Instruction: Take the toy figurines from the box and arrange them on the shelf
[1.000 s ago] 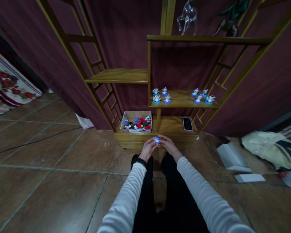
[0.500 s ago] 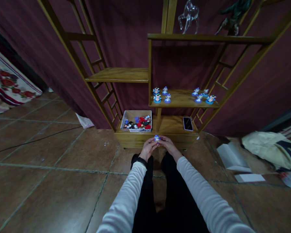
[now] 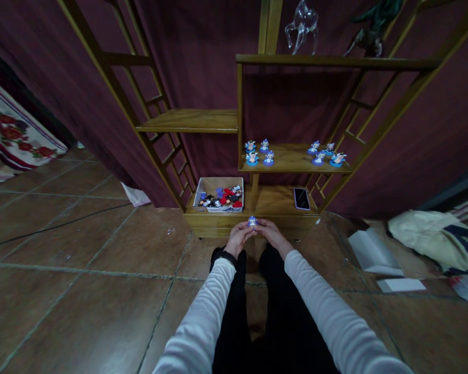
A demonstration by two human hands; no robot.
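Between my two hands, in front of the cabinet's lower edge, is a small purple-and-white figurine. My left hand grips it from the left, fingers closed at its base. From the other side, my right hand has its fingers closed on the same figurine. Several similar figurines stand on the middle shelf, among them a purple one at the left and a blue-based one at the right. A cardboard box holding loose red, black and purple figure parts sits on the lower shelf.
A phone lies on the lower shelf at the right. Higher up stand a clear glass horse and a dark statue. White boxes and a pale bag lie on the floor to the right. A cable crosses the tiles at left.
Hardly anything differs. The view has shifted very slightly, and the figurine stays between both hands, tilted perhaps a touch more upright.
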